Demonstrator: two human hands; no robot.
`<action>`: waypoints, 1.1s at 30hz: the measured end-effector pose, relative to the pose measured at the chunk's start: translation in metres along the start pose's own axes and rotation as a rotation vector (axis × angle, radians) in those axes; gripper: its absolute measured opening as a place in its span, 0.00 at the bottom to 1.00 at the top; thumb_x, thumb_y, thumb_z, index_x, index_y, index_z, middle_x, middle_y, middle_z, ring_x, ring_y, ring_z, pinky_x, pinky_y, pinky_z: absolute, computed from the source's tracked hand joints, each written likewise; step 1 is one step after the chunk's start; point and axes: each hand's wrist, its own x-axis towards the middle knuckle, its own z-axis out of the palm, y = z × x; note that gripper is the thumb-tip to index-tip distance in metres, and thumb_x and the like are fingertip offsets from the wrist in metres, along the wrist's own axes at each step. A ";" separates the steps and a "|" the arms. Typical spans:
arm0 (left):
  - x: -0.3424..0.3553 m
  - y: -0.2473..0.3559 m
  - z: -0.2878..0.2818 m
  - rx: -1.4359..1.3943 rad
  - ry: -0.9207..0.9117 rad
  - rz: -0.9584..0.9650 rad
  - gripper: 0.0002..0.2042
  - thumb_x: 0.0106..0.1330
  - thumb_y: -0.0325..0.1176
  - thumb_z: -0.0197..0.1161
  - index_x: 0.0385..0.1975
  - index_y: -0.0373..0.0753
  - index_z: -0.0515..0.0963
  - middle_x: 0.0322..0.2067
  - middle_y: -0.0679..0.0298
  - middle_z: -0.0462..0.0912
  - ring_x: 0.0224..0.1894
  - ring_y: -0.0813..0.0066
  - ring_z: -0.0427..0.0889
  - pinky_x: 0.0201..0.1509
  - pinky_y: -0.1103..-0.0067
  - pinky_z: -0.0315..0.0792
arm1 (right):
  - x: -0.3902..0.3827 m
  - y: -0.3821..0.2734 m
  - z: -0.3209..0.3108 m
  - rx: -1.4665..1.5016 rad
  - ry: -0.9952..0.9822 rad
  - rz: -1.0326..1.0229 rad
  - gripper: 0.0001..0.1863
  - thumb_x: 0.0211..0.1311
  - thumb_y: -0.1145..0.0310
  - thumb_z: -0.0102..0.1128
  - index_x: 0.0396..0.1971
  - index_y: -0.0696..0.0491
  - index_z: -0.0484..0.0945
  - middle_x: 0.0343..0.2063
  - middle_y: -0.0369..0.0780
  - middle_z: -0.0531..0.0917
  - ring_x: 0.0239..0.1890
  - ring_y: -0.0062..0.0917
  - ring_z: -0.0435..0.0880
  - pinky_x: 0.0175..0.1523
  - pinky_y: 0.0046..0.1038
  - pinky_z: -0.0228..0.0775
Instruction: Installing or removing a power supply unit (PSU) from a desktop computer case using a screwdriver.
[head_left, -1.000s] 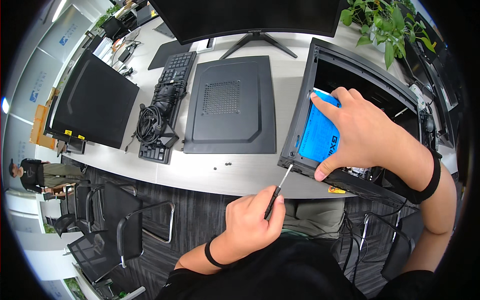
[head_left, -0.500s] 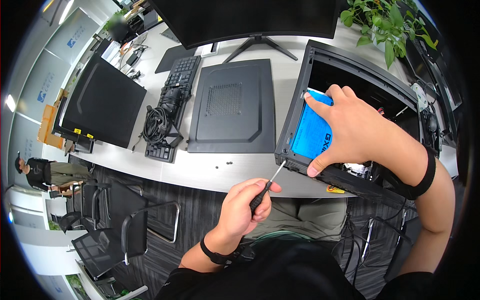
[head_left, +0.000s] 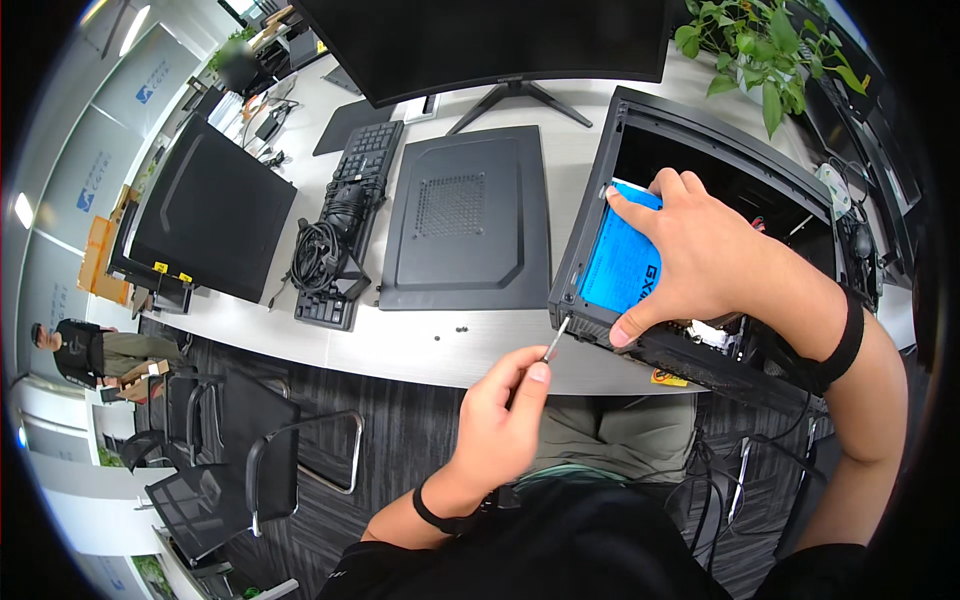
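You are at a long white desk (head_left: 440, 345) that runs from nine o'clock to three o'clock. Straight ahead at twelve stands a big dark monitor (head_left: 490, 40) on a splayed foot. Below it a flat black side panel (head_left: 462, 220) lies on the desk, with a few small screws (head_left: 452, 331) loose near the front edge. At ten o'clock a black keyboard (head_left: 350, 215) carries a coiled cable (head_left: 318, 255), and another monitor (head_left: 205, 225) lies face down beyond it. At two o'clock the open black computer case (head_left: 700, 150) lies on its side, a green plant (head_left: 765, 50) behind it.
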 end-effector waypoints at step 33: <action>0.021 0.006 -0.021 -0.780 -0.425 -0.636 0.18 0.78 0.32 0.42 0.60 0.31 0.71 0.15 0.72 0.62 0.14 0.83 0.56 0.19 0.84 0.53 | 0.001 0.001 -0.003 -0.020 -0.094 0.009 0.69 0.29 0.24 0.71 0.67 0.62 0.64 0.50 0.55 0.72 0.54 0.45 0.70 0.57 0.38 0.72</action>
